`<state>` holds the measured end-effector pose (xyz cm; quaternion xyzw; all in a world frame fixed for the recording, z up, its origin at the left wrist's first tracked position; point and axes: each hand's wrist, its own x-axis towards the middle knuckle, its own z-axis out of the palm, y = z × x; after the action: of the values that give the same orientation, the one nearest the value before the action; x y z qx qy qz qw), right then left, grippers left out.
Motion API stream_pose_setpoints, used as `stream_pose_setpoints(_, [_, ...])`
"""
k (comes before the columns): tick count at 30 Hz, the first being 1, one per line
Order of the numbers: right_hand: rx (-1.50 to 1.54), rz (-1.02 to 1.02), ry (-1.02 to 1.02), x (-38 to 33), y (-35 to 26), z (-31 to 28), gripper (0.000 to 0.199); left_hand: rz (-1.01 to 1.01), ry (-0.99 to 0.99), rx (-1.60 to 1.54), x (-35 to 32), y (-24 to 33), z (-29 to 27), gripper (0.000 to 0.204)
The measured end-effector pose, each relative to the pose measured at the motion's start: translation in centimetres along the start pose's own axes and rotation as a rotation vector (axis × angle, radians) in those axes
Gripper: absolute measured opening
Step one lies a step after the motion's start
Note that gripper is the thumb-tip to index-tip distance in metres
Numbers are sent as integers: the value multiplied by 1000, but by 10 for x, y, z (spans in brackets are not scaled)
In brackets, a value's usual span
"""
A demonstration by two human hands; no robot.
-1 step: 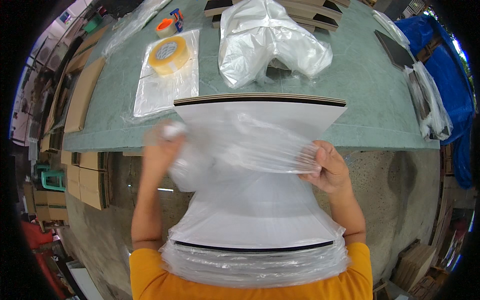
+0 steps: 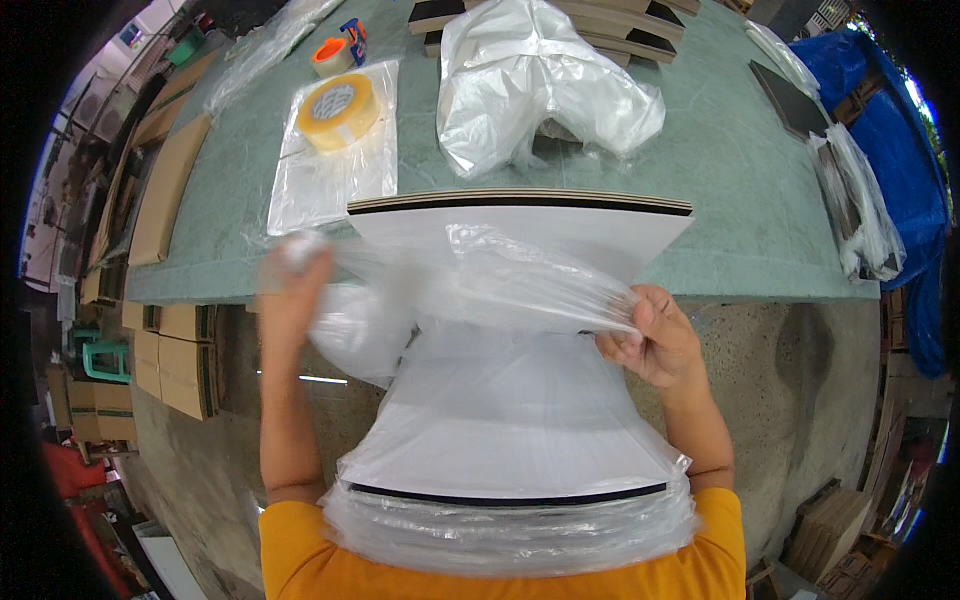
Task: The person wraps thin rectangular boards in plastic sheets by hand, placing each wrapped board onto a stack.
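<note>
The person's right hand (image 2: 655,332), right of the frame's centre, pinches a gathered edge of clear, wrinkled plastic film (image 2: 500,280) between thumb and fingers. The left hand (image 2: 290,290), left of centre, looks closed around a bunch of the same film; blur hides its finger positions. The film spans the middle of the frame between them, with creases converging on the right-hand pinch, so it seems held under tension there. Spreading the hands wide probably keeps the sheet from collapsing.

At upper centre, white-faced, dark-edged boards (image 2: 620,232) lie at the near rim of the green-topped table (image 2: 740,230), which presumably bears their weight. Below, a white panel with a black edge (image 2: 510,440) shows through film and reaches toward the torso; whether it joins those boards cannot be told. Thick folds of clear plastic (image 2: 510,540) gather below it at the lower centre, seemingly kept close by the body.

At upper left, a wide amber tape roll (image 2: 337,112) lies on flat clear plastic sheeting (image 2: 365,185), perhaps serving as a weight. A crumpled, whitish plastic bag (image 2: 545,85) sits at top centre, apart from the hands.
</note>
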<state>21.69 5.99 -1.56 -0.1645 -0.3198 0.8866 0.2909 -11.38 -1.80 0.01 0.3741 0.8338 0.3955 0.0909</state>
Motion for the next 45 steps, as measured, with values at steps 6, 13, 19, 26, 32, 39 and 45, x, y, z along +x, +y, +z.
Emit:
stream_pose_setpoints(6, [-992,-346,-74,16,-7,58,15,861,-519,-227,-64,78,-8,44])
stream_pose_setpoints(13, [-1138,-567,-24,18,-20,68,19,537,-1125,-502,-55,102,4,19])
stream_pose_setpoints(19, [-1076,31,-494,17,-12,52,24,506,-961,-911,-51,81,22,15])
stream_pose_setpoints(26, [-1081,-21,-676,14,-28,41,28,428,-1309,-544,-19,67,27,19])
stream_pose_setpoints(32, [-1834,442,-475,10,-19,27,27,1008,-1422,-793,-17,78,5,24])
stream_pose_setpoints(39, [-2582,164,-198,-9,-10,-25,24,1403,-889,440,-62,51,24,11])
stream_pose_setpoints(45, [-2740,-163,-114,-13,-1,-23,22,1097,-1187,525,-58,40,34,13])
